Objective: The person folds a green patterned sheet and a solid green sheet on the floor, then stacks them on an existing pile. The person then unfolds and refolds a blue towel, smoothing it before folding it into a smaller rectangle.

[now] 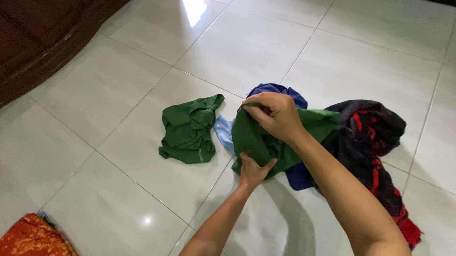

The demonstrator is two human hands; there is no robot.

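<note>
You are holding a green garment (262, 139) up off the white tiled floor (127, 163) with both hands. Your right hand (275, 115) is pinching its upper edge, the grip closed tight on a fold of the cloth, while your left hand (253, 170) is gripping the lower edge from below, fingers curled around the fabric. The garment is hanging bunched between the two hands, just above a small pile of clothes. In that pile, a blue garment (282, 91) is showing behind your right hand, and a light blue piece (223, 132) is peeking out to the left. A dark cloth with red markings (371, 139) is lying just beside them on the right. Another green garment (189, 130) is lying crumpled on the floor to the left, apart from your hands. An orange patterned cloth (32, 240) is sitting well apart, at the lower left corner.
</note>
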